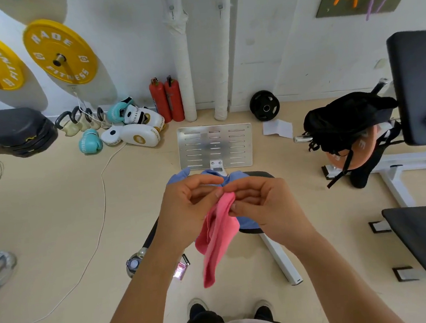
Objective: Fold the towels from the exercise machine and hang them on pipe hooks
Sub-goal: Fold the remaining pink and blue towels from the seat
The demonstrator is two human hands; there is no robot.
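Two hands hold up a pink towel above a gym seat.

We see the left hand [188,210] and right hand [264,203] close together, fingers curled, both pinching the top edge of the pink towel [218,238], which hangs down loosely (partly doubled over). Just behind it a blue towel [245,221] lies on the exercise machine [279,253]. Two white pipes [181,61] with small hooks [172,10] stand against the wall; no containers are visible.

A towel [217,240] hangs between the left hand [188,210] and right hand [267,205]; another towel [248,221] lies on the seat [258,174] behind them.
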